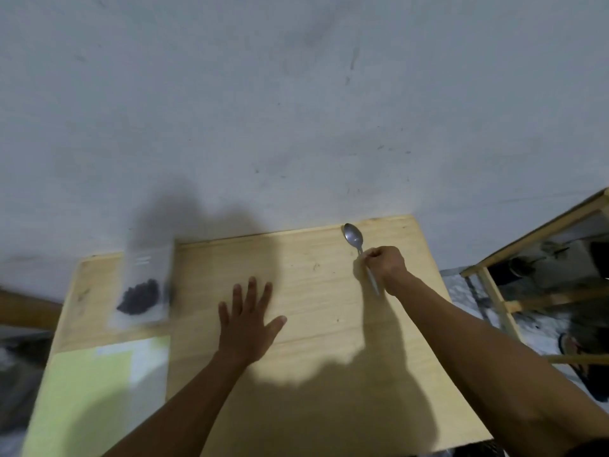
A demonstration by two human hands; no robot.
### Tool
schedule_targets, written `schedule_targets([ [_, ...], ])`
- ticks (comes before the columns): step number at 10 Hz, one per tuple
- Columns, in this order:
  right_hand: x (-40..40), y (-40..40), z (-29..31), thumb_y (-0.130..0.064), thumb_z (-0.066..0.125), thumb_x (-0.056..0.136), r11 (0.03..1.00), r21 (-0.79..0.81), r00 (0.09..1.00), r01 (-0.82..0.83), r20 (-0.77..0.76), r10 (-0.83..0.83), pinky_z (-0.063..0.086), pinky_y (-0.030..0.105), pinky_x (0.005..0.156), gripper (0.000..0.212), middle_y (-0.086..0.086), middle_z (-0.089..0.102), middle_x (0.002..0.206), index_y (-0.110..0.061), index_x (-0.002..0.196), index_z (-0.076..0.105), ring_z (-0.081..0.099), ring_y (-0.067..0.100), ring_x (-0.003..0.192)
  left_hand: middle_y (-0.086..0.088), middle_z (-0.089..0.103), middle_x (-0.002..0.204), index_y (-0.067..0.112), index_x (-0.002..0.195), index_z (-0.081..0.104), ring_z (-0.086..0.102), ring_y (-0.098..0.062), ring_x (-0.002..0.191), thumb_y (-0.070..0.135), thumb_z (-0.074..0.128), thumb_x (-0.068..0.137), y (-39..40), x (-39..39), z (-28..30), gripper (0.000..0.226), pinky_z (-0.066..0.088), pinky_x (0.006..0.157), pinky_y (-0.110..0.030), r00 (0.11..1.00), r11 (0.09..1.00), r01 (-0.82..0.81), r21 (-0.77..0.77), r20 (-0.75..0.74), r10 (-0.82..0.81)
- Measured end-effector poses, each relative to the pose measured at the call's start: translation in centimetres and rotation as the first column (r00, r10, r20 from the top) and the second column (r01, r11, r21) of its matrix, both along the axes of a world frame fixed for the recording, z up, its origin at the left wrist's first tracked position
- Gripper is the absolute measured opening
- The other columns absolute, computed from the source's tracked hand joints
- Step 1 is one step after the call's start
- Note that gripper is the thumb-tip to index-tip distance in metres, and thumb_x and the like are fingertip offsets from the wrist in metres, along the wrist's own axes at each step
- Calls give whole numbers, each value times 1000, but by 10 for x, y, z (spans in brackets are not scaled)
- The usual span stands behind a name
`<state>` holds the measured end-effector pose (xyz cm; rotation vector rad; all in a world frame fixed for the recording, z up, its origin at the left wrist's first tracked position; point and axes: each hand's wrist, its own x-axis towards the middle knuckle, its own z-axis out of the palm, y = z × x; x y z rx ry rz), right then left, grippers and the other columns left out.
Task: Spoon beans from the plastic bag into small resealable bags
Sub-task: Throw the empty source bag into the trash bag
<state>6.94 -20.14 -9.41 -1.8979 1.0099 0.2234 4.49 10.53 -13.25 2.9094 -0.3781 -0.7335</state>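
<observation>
Head view: right hand [384,263] grips spoon [360,250], bowl pointing away; left hand [247,319] spread flat.

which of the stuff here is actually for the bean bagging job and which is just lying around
For the job:
- spoon, gripped by the right hand
- clear bag holding dark beans
- left hand, open over the wooden table

Just lying about:
- yellow-green sheet at the table's near left
- wooden frame to the right
- sandal on the floor
</observation>
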Motion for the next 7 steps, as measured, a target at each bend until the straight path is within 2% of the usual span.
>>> schedule_targets([
  [1, 7, 3, -1, -9, 57, 85, 999, -47, 1000, 13, 3, -13, 51, 30, 78, 13, 6, 70, 96, -15, 84, 69, 64, 25, 89, 6, -25, 160, 42, 151, -14, -21, -27, 148, 76, 24, 87, 0, 0, 0, 82, -5, 118, -56, 1000, 1000, 0, -6, -3, 0],
  [2, 7, 10, -2, -13, 56, 87, 988, -154, 999, -19, 25, 23, 44, 27, 73, 16, -1, 63, 94, -18, 98, 68, 57, 21, 83, 6, -25, 160, 42, 152, -14, -21, -27, 149, 73, 28, 90, 0, -1, 1, 81, -4, 118, -56, 1000, 1000, 3, -6, 22, -3],
  [3, 4, 15, -4, -15, 55, 89, 978, -206, 997, -28, 69, 43, 46, 29, 73, 15, -3, 62, 96, -19, 98, 66, 56, 21, 82, 6, -26, 160, 42, 151, -15, -22, -27, 148, 73, 28, 90, 0, -1, 2, 81, -4, 118, -56, 1000, 1000, 0, -2, 16, 0],
  [4, 2, 15, -5, -15, 56, 89, 974, -224, 993, -46, 98, 69, 42, 27, 70, 7, 0, 64, 92, -19, 92, 61, 58, 22, 83, 7, -25, 160, 42, 151, -14, -22, -27, 148, 73, 30, 90, -1, 0, 4, 81, -5, 118, -55, 1000, 1000, -12, -28, 10, 12],
  [5, 2, 19, 0, -21, 57, 91, 970, -235, 991, -70, 92, 94, 50, 34, 72, 16, 6, 65, 92, -11, 101, 65, 64, 29, 89, 9, -26, 159, 44, 151, -12, -24, -25, 148, 71, 31, 90, -2, 0, 6, 80, -7, 118, -55, 999, 999, -25, -37, -25, 24],
  [6, 3, 27, 2, -32, 50, 96, 865, -451, 971, -221, -21, 237, 46, 44, 87, 35, 17, 57, 116, -9, 122, 59, 53, 37, 109, 10, -21, 161, 43, 153, -5, -19, -24, 149, 65, 33, 94, -2, 4, 15, 73, -4, 118, -56, 997, 997, -46, -68, -63, 41],
  [7, 2, 58, 11, -35, 47, 97, 780, -510, 912, -363, -22, 409, 42, 46, 92, 39, 16, 53, 125, -15, 130, 54, 48, 36, 116, 11, -6, 164, 40, 153, 13, -5, -22, 152, 57, 33, 97, -4, 13, 23, 62, 6, 118, -55, 993, 988, -96, -124, -80, 87],
])
